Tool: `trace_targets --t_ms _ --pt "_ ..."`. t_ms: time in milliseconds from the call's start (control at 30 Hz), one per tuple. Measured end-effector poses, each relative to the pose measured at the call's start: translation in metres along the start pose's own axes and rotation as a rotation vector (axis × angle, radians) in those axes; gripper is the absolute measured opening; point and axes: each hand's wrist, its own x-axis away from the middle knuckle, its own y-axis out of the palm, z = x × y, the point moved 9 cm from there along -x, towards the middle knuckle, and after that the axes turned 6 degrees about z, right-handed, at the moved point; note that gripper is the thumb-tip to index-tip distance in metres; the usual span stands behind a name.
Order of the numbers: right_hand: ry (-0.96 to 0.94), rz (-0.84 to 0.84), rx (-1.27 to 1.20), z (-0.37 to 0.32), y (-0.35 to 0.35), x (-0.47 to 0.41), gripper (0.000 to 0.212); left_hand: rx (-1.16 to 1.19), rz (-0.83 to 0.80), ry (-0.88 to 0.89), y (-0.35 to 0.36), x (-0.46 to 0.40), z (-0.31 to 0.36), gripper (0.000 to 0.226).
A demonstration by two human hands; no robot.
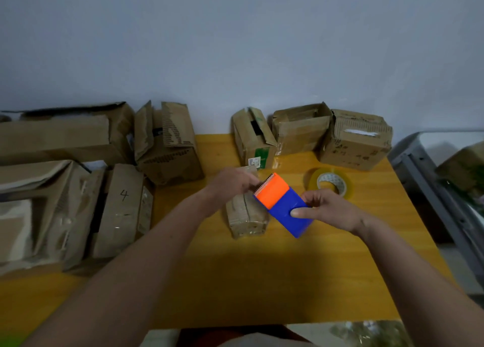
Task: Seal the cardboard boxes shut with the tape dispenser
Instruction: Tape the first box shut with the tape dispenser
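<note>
1. My right hand (327,210) grips the blue end of the tape dispenser (284,205), thumb pressed on top
2. My left hand (233,183) pinches at its toothed orange end
3. The dispenser's long axis slants from near-right to far-left, held above the small box (245,215), which lies directly beneath on the yellow table (235,281), nearer my left hand

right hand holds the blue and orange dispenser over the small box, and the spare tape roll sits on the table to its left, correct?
Not quite: the head view shows the tape roll on the table to the right of the dispenser, not its left. The right hand does hold the dispenser over the small box.
</note>
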Motion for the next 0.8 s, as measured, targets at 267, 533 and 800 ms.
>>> trace_targets --t_ms 267,533,800 --pt "-0.008 -0.117 -0.103 -0.012 0.022 -0.006 0.019 0.64 -0.235 -0.236 0.009 0.015 -0.038 0.05" --pt "0.06 -0.197 -0.07 -0.013 0.029 -0.004 0.024 0.364 0.029 -0.203 -0.004 0.014 -0.058 0.02" --pt "0.088 -0.201 -0.057 -0.014 0.035 0.003 0.031 0.412 0.367 -0.335 -0.002 0.027 -0.09 0.019"
